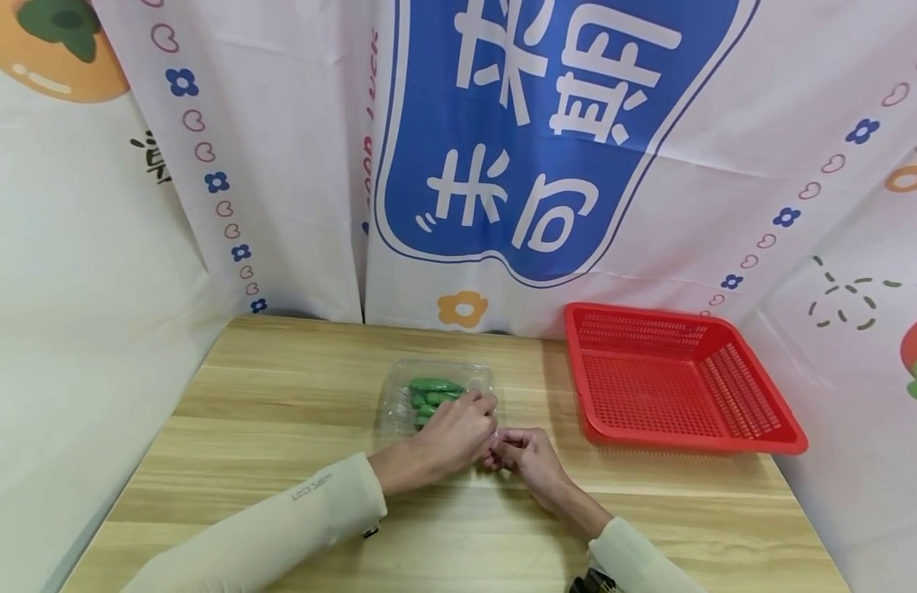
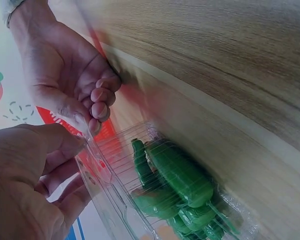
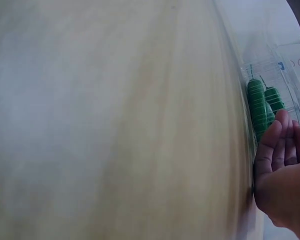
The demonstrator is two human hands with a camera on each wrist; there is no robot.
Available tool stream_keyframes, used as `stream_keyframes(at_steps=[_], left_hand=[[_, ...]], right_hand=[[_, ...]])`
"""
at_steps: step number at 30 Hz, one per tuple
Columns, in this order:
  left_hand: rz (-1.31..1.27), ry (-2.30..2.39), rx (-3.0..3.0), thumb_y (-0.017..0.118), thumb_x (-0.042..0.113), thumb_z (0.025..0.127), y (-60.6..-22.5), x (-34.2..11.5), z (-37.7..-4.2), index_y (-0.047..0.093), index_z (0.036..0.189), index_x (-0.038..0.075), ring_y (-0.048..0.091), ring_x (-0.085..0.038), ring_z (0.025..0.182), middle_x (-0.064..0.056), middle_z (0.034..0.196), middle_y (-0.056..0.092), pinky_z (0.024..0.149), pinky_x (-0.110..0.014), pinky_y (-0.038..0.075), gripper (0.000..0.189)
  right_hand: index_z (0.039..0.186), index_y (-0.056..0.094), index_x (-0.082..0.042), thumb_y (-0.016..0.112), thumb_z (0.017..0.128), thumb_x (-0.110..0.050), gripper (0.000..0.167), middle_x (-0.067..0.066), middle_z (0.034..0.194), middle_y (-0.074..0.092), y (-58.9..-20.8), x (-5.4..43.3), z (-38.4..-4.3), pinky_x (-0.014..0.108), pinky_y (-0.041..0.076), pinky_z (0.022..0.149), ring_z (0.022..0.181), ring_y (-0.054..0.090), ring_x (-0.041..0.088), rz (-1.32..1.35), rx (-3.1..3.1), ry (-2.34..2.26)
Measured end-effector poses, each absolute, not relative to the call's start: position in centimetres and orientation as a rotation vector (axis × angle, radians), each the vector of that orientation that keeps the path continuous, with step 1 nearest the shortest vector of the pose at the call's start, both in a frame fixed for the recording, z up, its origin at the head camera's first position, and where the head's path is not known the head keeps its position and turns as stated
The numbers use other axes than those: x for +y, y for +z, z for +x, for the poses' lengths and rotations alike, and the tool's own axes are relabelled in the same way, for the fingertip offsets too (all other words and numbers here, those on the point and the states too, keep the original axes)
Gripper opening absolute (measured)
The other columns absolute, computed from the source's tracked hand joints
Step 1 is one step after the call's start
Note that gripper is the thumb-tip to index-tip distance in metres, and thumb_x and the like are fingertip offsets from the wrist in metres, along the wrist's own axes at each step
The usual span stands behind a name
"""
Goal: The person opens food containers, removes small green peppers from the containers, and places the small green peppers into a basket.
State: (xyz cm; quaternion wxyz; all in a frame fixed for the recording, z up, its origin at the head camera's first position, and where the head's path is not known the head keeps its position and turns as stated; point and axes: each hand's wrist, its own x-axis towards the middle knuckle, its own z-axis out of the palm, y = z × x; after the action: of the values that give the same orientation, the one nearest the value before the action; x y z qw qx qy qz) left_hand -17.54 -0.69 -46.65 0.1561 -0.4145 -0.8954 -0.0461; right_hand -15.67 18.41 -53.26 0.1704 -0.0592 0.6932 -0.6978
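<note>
A clear plastic box (image 1: pixel 393 403) holding several green peppers (image 1: pixel 434 385) stands on the wooden table (image 1: pixel 302 371). My left hand (image 1: pixel 458 430) reaches over its near right part. In the left wrist view, the thumb and fingers of that left hand (image 2: pixel 27 185) pinch the box's clear edge. Close beside it, my right hand (image 1: pixel 535 465) has its thumb and curled fingers at the same corner, pinching the edge. The right wrist view shows this right hand (image 3: pixel 285 165) in front of the peppers (image 3: pixel 258 107), partly hiding the box.
A red perforated plastic basket (image 1: pixel 651 391) stands at the table's right rear, to the right of the box. Behind the table hangs a white printed cloth (image 1: pixel 295 165) with a large blue patch. Light-coloured walls flank both sides.
</note>
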Motion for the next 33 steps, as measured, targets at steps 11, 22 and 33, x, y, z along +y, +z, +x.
stream_keyframes(at_steps=[11,22,33], left_hand=[[-1.163,-0.109,-2.549,0.08,0.02,0.092,-46.76,-0.59,-17.6,0.081,0.089,0.009,0.064,-0.019,0.089,-0.002,0.098,0.065,0.06,-0.026,0.061,0.011],[-1.189,-0.031,-2.54,0.076,0.015,0.087,-46.65,-0.38,-17.69,0.079,0.087,0.011,0.062,-0.018,0.089,-0.001,0.097,0.065,0.057,-0.025,0.059,0.005],[-1.183,-0.039,-2.542,0.081,0.019,0.086,-46.75,-0.43,-17.65,0.079,0.088,0.011,0.062,-0.017,0.089,-0.002,0.097,0.065,0.056,-0.024,0.059,0.009]], right_hand=[[0.103,0.072,0.01,0.055,0.102,0.0,0.02,0.009,0.086,0.077,-53.22,17.92,-15.6,0.027,0.064,0.072,0.078,0.074,0.015,-0.105,1.955,-2.016],[0.095,0.073,0.007,0.053,0.097,0.003,0.021,0.009,0.082,0.077,-52.92,18.0,-15.65,0.026,0.061,0.069,0.075,0.072,0.016,-0.023,1.978,-1.994],[0.095,0.075,0.01,0.055,0.095,0.003,0.021,0.008,0.081,0.077,-52.78,18.06,-15.73,0.023,0.059,0.068,0.073,0.071,0.014,-0.065,1.99,-1.967]])
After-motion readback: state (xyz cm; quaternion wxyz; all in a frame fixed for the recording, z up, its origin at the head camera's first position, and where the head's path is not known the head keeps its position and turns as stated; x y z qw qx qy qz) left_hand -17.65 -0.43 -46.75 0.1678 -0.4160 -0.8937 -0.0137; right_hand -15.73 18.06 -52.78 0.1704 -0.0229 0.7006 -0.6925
